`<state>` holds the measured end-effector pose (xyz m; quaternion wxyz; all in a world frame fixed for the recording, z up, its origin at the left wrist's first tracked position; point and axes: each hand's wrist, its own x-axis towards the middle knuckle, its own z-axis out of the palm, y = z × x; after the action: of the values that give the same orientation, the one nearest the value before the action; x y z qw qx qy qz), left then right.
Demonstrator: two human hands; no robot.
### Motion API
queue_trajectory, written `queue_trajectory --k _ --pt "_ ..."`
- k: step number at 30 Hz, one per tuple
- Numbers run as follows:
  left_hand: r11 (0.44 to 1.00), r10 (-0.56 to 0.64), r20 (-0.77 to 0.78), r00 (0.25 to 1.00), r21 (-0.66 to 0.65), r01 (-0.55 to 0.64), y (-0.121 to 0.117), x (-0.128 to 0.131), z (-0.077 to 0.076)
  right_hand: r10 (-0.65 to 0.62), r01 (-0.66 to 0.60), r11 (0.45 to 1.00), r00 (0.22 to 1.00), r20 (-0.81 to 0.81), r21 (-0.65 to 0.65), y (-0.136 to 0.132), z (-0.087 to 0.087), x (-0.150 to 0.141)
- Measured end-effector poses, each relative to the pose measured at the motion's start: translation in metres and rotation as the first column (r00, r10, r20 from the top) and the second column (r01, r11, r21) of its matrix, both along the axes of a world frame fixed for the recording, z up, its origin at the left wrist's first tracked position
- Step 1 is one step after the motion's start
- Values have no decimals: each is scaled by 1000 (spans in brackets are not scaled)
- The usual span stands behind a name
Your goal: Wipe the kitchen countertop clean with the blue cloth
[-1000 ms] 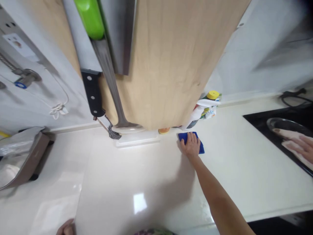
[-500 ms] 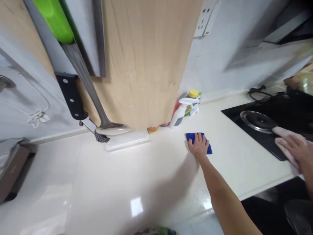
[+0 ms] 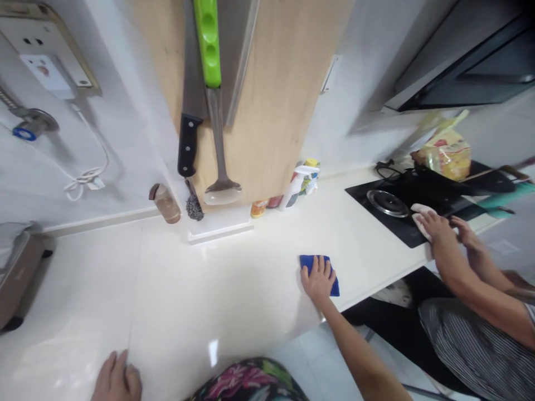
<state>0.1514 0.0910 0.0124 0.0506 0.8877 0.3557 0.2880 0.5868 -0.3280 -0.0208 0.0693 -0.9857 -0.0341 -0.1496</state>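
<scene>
Two hands of the person show at the counter's front edge. The right hand (image 3: 318,280) lies flat on a blue microfibre cloth (image 3: 333,285), its fingers (image 3: 321,266) spread and straight, pressing down rather than gripping. The cloth sits on the pale glossy counter (image 3: 175,289), near the front edge and below the spray bottle (image 3: 292,189). The left hand (image 3: 117,379) is at the bottom of the view, well apart from the cloth, cut off by the frame. Its fingers are loosely bent, with nothing visible in them. A floral garment (image 3: 251,384) shows between the two arms.

Along the back of the counter stand a small orange-lidded jar (image 3: 259,209) and a white tray (image 3: 219,227) holding a steel-wool scourer (image 3: 193,207). A tilted glass jar (image 3: 164,203) stands just beside the tray. Above them, a black-handled kitchen knife (image 3: 188,143) and a metal ladle (image 3: 221,192) hang on a wooden panel (image 3: 267,100).

To the right, a co-worker's two hands (image 3: 434,228) rest at a black gas hob (image 3: 376,195), with the fingers of one on a pale piece of cloth (image 3: 420,218). A striped apron (image 3: 472,340) shows below them.
</scene>
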Motion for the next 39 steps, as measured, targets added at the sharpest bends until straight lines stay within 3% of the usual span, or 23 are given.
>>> queue_trajectory --k 5,10,17,20,22,26,30,32,34,37,39 --pt "981 -190 64 980 -26 192 -7 22 -8 56 -56 998 998 18 -2 44 2 -69" --pt "894 -428 125 895 -85 439 -28 65 -16 153 -152 988 988 -17 36 96 7 -132" --pt "752 -630 105 769 -162 639 -60 116 2 398 -384 916 907 -141 117 186 24 -210" --pt "725 -658 87 748 -195 661 -63 121 8 522 -500 853 823 -223 149 221 30 -236" --pt "735 -645 75 760 -211 644 -60 116 7 601 -578 799 746 -288 169 241 36 -249" --pt "807 -550 86 831 -199 555 -41 91 1 727 -705 672 572 -380 226 280 49 -265" --pt "866 -442 133 887 -193 461 -18 71 0 843 -802 508 387 -373 314 316 57 -270" --pt "889 -363 151 919 -238 391 -11 69 0 898 -798 427 316 -307 426 323 55 -268" --pt "904 -282 132 950 -294 309 -11 74 0 921 -724 387 340 -193 571 311 48 -260" --pt "929 -232 3 973 -296 223 -25 87 0 833 -586 405 553 -19 702 258 32 -238" --pt "949 -216 -84 973 -251 189 -40 96 2 726 -562 492 686 42 665 208 21 -221"
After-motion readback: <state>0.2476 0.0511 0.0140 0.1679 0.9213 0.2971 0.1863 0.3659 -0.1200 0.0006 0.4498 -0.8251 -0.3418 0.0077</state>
